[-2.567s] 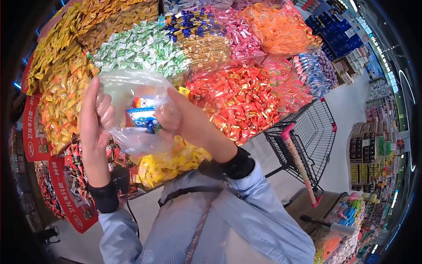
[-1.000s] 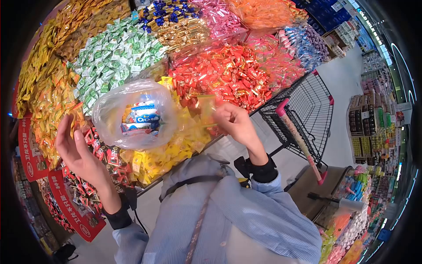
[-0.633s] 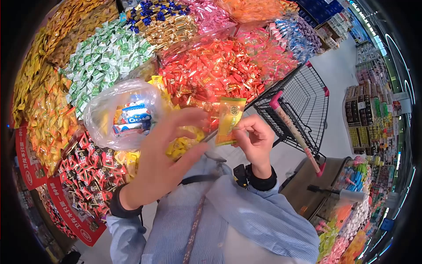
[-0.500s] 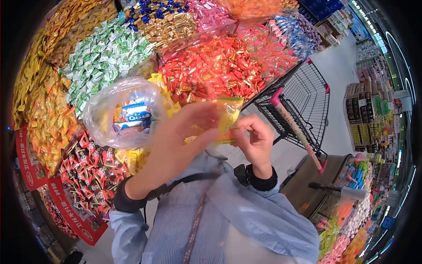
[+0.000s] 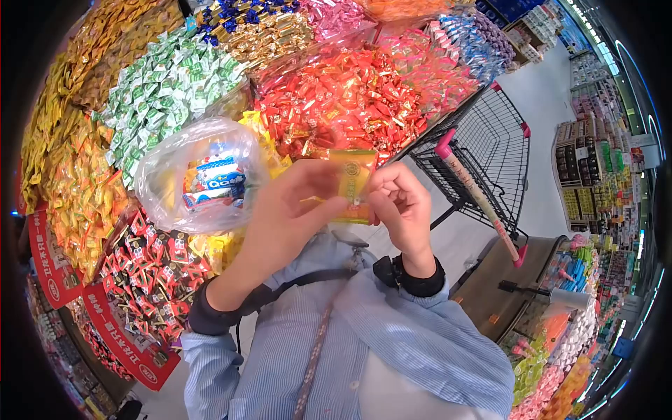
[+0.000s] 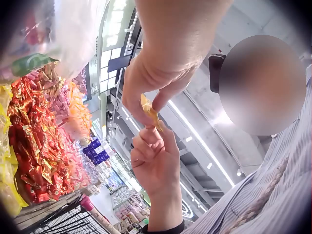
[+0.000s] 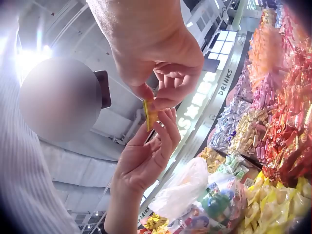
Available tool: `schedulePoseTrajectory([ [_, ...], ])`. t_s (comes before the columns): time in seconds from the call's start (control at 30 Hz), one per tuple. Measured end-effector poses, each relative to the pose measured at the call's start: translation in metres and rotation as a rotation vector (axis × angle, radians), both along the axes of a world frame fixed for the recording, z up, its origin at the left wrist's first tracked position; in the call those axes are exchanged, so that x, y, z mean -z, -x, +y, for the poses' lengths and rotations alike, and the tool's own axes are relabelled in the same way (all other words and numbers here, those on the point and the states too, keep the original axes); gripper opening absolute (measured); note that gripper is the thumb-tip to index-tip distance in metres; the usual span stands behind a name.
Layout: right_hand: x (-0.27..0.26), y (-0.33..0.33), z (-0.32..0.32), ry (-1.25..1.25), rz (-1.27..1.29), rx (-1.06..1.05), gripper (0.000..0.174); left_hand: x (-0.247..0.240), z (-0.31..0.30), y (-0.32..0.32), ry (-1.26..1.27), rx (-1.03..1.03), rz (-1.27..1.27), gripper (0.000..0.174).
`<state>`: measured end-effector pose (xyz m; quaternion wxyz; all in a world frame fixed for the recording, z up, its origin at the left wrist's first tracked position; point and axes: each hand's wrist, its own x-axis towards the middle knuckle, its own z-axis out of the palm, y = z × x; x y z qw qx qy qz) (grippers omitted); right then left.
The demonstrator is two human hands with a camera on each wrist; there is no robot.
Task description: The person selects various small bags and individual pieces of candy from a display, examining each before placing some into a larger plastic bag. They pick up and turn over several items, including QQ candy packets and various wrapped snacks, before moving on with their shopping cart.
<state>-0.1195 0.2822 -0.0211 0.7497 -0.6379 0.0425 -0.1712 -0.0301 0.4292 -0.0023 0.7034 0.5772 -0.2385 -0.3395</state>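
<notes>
A small yellow wrapped snack packet (image 5: 355, 185) with printed characters is held up between both hands, over the front edge of the candy display. My left hand (image 5: 288, 213) pinches its left side between thumb and fingers, as the left wrist view also shows with the packet (image 6: 150, 111) seen edge-on. On the opposite side, my right hand (image 5: 404, 211) pinches the packet between thumb and index finger, its other fingers curled. Left of the hands, a clear plastic bag (image 5: 152, 199) rests with its mouth spread on the candy piles. Blue-and-white packets (image 5: 215, 180) lie inside it.
Bins of red candies (image 5: 336, 101), green-and-white candies (image 5: 168, 91) and black-and-red candies (image 5: 150, 269) surround the bag. A black shopping cart (image 5: 483, 150) with a pink-ended handle stands at the right. Behind it, stocked shelves (image 5: 588, 178) line the aisle.
The right hand has brought up the yellow packet from near the display. The left hand let go of the bag, moved right and now pinches the packet too.
</notes>
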Motion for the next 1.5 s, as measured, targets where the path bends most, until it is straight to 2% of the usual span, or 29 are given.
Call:
schedulePoseTrajectory([
  [0.1, -0.006, -0.008, -0.001, -0.103, 0.065, 0.081, 0.011, 0.002, 0.001, 0.002, -0.050, -0.020, -0.055, 0.031],
  [0.27, -0.001, -0.010, -0.007, -0.073, 0.019, 0.032, 0.006, 0.002, 0.001, 0.007, -0.162, -0.029, -0.128, 0.031],
  [0.57, -0.001, -0.014, -0.012, -0.277, 0.080, -0.024, 0.012, 0.005, 0.000, 0.008, -0.041, 0.048, 0.138, 0.028],
  [0.97, 0.000, -0.016, -0.012, -0.267, 0.056, 0.000, 0.012, 0.007, 0.000, 0.006, -0.049, 0.058, 0.140, 0.028],
  [1.03, 0.001, -0.016, -0.012, -0.260, 0.045, 0.023, 0.011, 0.006, -0.002, 0.006, -0.038, 0.038, 0.119, 0.029],
  [1.13, 0.000, -0.015, -0.007, -0.101, -0.022, 0.174, 0.009, 0.008, -0.006, 0.009, -0.001, 0.034, 0.109, 0.032],
  [1.23, 0.002, -0.016, -0.003, -0.086, -0.131, 0.218, 0.008, 0.009, -0.008, 0.010, 0.015, 0.002, 0.060, 0.034],
  [1.37, 0.001, -0.015, -0.004, -0.159, -0.159, 0.178, 0.009, 0.006, -0.008, 0.009, -0.006, 0.000, 0.025, 0.035],
  [1.47, 0.004, -0.013, -0.007, -0.203, -0.133, 0.144, 0.011, 0.010, -0.008, 0.011, 0.032, -0.097, 0.045, 0.031],
  [1.5, 0.005, -0.013, -0.008, -0.233, -0.125, 0.128, 0.013, 0.011, -0.008, 0.010, 0.044, -0.135, -0.102, 0.030],
])
